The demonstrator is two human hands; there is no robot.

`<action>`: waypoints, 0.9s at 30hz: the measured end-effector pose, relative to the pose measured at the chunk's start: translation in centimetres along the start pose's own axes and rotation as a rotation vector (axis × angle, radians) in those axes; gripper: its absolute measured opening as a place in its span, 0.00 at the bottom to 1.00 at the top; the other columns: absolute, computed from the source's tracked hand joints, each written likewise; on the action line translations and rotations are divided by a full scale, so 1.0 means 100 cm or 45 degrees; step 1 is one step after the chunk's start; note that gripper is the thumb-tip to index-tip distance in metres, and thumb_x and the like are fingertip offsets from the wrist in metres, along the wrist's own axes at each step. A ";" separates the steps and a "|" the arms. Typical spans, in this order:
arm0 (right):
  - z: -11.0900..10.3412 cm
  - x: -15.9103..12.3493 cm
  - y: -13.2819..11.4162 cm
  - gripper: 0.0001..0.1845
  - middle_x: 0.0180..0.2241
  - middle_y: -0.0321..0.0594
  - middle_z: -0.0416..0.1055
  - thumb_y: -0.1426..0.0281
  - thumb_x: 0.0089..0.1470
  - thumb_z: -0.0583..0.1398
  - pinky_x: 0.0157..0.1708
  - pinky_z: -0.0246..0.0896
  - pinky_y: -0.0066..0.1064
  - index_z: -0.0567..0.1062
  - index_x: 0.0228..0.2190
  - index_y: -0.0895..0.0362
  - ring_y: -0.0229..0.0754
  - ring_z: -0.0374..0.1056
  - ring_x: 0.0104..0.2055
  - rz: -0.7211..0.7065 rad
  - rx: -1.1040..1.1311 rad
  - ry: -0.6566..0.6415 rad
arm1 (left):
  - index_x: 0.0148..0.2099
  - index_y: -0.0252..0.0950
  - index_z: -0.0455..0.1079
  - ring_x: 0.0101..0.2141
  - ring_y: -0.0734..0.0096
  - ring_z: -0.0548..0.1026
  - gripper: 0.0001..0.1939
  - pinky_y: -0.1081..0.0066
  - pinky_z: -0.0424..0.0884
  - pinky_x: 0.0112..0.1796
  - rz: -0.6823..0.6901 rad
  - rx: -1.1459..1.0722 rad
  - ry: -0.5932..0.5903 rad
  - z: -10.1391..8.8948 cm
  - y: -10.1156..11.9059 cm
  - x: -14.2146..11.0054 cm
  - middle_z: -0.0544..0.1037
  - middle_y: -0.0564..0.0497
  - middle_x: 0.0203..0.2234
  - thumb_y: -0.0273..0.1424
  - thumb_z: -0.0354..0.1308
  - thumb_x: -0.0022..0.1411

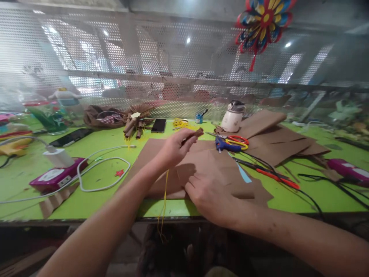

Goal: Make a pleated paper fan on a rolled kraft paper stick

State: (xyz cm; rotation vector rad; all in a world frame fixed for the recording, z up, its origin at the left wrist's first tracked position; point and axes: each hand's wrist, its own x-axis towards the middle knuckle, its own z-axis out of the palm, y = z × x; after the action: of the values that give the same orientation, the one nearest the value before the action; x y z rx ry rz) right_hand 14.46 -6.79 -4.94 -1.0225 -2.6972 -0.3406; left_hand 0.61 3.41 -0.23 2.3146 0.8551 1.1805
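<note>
My left hand (178,149) is closed round a small rolled brown paper tube (199,132), whose end sticks out past the fingers. Below that hand a yellow string (165,196) hangs down over the table's front edge. My right hand (208,197) is closed with curled fingers, low over a creased sheet of brown paper (215,165). What its fingers hold, if anything, is hidden. Under both hands the brown paper lies on the green table (161,207).
To the right are a blue glue gun (227,145), scissors with red and yellow handles (240,141), a red-handled tool (278,179) and stacked brown paper (276,142). A flask (232,116), phone (158,125) and tied paper rolls (134,127) stand behind. White cable (82,184) lies left.
</note>
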 end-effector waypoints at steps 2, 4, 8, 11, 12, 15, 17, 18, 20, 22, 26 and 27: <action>0.003 0.003 0.002 0.08 0.31 0.48 0.70 0.80 0.53 0.53 0.33 0.56 0.36 0.71 0.30 0.61 0.47 0.62 0.34 0.039 0.003 0.003 | 0.46 0.32 0.71 0.31 0.74 0.71 0.15 0.75 0.67 0.32 -0.024 0.096 -0.289 0.000 0.002 -0.002 0.76 0.46 0.34 0.35 0.49 0.63; 0.009 0.007 0.005 0.07 0.32 0.48 0.71 0.79 0.54 0.53 0.33 0.57 0.36 0.72 0.31 0.62 0.46 0.63 0.35 0.098 0.043 0.010 | 0.46 0.34 0.73 0.29 0.74 0.71 0.16 0.74 0.66 0.31 -0.135 0.155 -0.666 -0.002 0.001 -0.004 0.77 0.48 0.31 0.35 0.49 0.63; 0.018 0.008 0.013 0.09 0.36 0.49 0.71 0.72 0.57 0.54 0.38 0.59 0.36 0.73 0.33 0.63 0.45 0.64 0.39 0.196 0.210 0.107 | 0.45 0.35 0.74 0.26 0.74 0.71 0.17 0.76 0.64 0.28 -0.272 0.174 -0.969 -0.006 -0.003 -0.006 0.78 0.50 0.28 0.37 0.49 0.62; 0.016 0.000 0.017 0.10 0.37 0.48 0.70 0.71 0.58 0.55 0.42 0.60 0.36 0.74 0.34 0.62 0.46 0.62 0.43 0.128 0.307 0.166 | 0.41 0.35 0.75 0.28 0.73 0.71 0.16 0.76 0.63 0.30 -0.209 0.239 -0.940 -0.005 -0.003 -0.011 0.78 0.50 0.29 0.37 0.49 0.62; 0.013 -0.004 0.019 0.10 0.37 0.47 0.69 0.71 0.58 0.54 0.42 0.60 0.36 0.74 0.34 0.62 0.45 0.61 0.43 0.088 0.320 0.166 | 0.40 0.35 0.75 0.29 0.72 0.71 0.16 0.75 0.63 0.30 -0.185 0.287 -0.932 -0.004 -0.002 -0.014 0.78 0.50 0.29 0.37 0.49 0.62; 0.005 -0.020 0.025 0.11 0.35 0.46 0.68 0.74 0.60 0.52 0.41 0.59 0.34 0.74 0.33 0.61 0.43 0.60 0.41 0.062 0.316 0.144 | 0.39 0.35 0.76 0.32 0.70 0.71 0.16 0.74 0.63 0.34 -0.117 0.422 -0.852 -0.001 0.000 -0.028 0.78 0.48 0.33 0.36 0.48 0.64; 0.001 -0.029 0.031 0.10 0.35 0.45 0.67 0.75 0.60 0.51 0.38 0.59 0.33 0.73 0.33 0.61 0.42 0.60 0.39 0.097 0.291 0.112 | 0.42 0.37 0.75 0.34 0.69 0.72 0.17 0.74 0.63 0.36 -0.122 0.460 -0.777 0.000 0.001 -0.037 0.78 0.47 0.35 0.36 0.47 0.64; -0.001 -0.032 0.035 0.10 0.35 0.45 0.67 0.74 0.60 0.52 0.37 0.59 0.33 0.73 0.33 0.61 0.42 0.60 0.38 0.096 0.269 0.088 | 0.43 0.37 0.75 0.35 0.69 0.72 0.17 0.74 0.63 0.36 -0.145 0.465 -0.753 0.001 0.002 -0.041 0.78 0.47 0.36 0.36 0.47 0.65; -0.006 -0.038 0.042 0.09 0.33 0.45 0.67 0.73 0.60 0.52 0.36 0.58 0.33 0.73 0.33 0.61 0.42 0.60 0.36 0.050 0.207 0.027 | 0.45 0.38 0.75 0.35 0.68 0.72 0.17 0.74 0.64 0.36 -0.200 0.447 -0.734 -0.001 0.005 -0.045 0.78 0.47 0.37 0.37 0.47 0.64; -0.011 -0.040 0.050 0.08 0.32 0.44 0.68 0.73 0.59 0.54 0.36 0.57 0.35 0.73 0.33 0.61 0.43 0.60 0.37 -0.040 0.141 -0.044 | 0.46 0.38 0.75 0.35 0.68 0.72 0.17 0.73 0.64 0.36 -0.239 0.400 -0.725 -0.003 0.007 -0.048 0.78 0.47 0.37 0.38 0.49 0.64; -0.022 -0.040 0.058 0.06 0.32 0.44 0.70 0.76 0.57 0.56 0.36 0.56 0.35 0.73 0.34 0.61 0.45 0.62 0.38 -0.202 0.031 -0.177 | 0.43 0.36 0.75 0.32 0.69 0.72 0.16 0.73 0.64 0.35 -0.318 0.367 -0.665 -0.008 0.006 -0.050 0.79 0.48 0.33 0.38 0.51 0.62; -0.024 -0.039 0.058 0.06 0.32 0.44 0.71 0.76 0.56 0.56 0.35 0.56 0.35 0.74 0.34 0.61 0.44 0.62 0.37 -0.214 0.008 -0.200 | 0.42 0.36 0.75 0.32 0.69 0.72 0.15 0.73 0.64 0.34 -0.328 0.379 -0.651 -0.009 0.004 -0.050 0.79 0.48 0.33 0.38 0.51 0.62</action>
State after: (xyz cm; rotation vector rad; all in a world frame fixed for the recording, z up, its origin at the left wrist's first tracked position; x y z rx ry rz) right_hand 21.55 -5.66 -3.12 -0.8559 -2.9324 -0.2922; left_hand -2.25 -0.25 -2.40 2.4677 1.1354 0.3417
